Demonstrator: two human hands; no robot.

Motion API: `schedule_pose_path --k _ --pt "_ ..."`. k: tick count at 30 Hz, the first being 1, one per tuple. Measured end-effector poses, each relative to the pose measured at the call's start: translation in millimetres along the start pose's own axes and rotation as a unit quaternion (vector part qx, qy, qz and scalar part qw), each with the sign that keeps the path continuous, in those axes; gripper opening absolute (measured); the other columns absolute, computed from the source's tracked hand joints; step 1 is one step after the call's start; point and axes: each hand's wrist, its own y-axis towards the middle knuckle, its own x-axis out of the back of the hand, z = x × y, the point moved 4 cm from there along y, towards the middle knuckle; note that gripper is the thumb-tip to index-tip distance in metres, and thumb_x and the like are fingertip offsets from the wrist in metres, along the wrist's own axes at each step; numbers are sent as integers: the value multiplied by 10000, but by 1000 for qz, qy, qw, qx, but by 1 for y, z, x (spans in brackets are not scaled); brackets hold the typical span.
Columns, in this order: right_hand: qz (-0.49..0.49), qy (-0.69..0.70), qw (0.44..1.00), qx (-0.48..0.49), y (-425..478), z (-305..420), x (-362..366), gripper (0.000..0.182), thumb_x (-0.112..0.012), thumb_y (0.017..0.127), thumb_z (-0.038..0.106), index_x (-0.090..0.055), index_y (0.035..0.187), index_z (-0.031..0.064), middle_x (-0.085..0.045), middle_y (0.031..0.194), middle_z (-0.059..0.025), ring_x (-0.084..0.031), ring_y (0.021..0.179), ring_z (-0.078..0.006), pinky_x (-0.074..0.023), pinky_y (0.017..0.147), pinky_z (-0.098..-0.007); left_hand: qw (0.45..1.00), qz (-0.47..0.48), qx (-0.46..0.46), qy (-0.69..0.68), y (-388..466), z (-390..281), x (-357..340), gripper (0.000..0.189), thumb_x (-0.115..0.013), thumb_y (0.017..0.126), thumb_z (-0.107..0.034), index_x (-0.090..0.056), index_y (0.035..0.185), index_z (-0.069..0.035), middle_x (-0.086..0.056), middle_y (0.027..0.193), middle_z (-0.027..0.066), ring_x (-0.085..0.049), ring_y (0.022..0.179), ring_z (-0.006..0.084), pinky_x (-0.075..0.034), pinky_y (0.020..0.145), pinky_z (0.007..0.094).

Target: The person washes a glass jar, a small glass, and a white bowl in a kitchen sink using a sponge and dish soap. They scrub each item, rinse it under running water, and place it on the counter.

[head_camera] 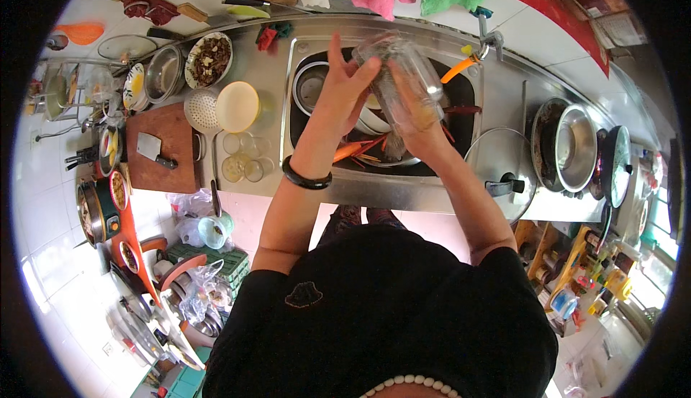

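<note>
A clear see-through jar or glass (pixel 426 77) is tilted above the sink, blurred by motion; I cannot tell its material. My right hand (pixel 418 120) grips it from below, and some fingers show through its wall. At its upper left side is my left hand (pixel 348 82), fingers spread and thumb overlapping the vessel; whether this hand grips it is unclear. Water seems to fall beneath it. Inside the dark sink basin (pixel 467 87) lie a metal bowl (pixel 310 87), a white bowl (pixel 372 122) and orange-red utensils (pixel 353 151), partly hidden by my arms.
Left of the sink stand several drinking glasses (pixel 233 167), a cream bowl (pixel 237 106), a perforated skimmer (pixel 202 111) and a cleaver (pixel 148 145) on a wooden board (pixel 162 176). A faucet (pixel 488 47) rises behind the basin. To the right are a glass lid (pixel 499 149) and metal basin (pixel 576 147).
</note>
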Motion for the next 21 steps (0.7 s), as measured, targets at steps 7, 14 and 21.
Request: schedule_pose_path --k 7,14,21 --pt "-5 366 917 -156 -10 -16 -28 508 -441 919 49 -321 1410 2 -299 1464 -180 -238 1387 -245 -188 1106 -328 938 151 50 -309 9 53 8 717 -663 798 -498 -435 1288 -28 -552 1213 145 -536 1128 277 -428 994 427" --pt "22 -95 993 64 -4 -9 -25 584 -484 864 44 -283 1405 -46 -332 1415 -240 -299 1335 -373 -201 1116 -401 983 61 36 -167 0 22 2 625 -711 758 -410 -509 1196 -14 -611 1085 103 -591 1016 236 -481 913 382" --pt "75 -207 968 125 13 3 -16 621 -553 781 -56 -326 1358 -64 -375 1361 -265 -398 1243 -421 -379 1010 -436 993 17 33 -114 10 22 -4 447 -687 785 -288 -532 1127 -45 -594 1039 63 -578 949 195 -477 859 352"
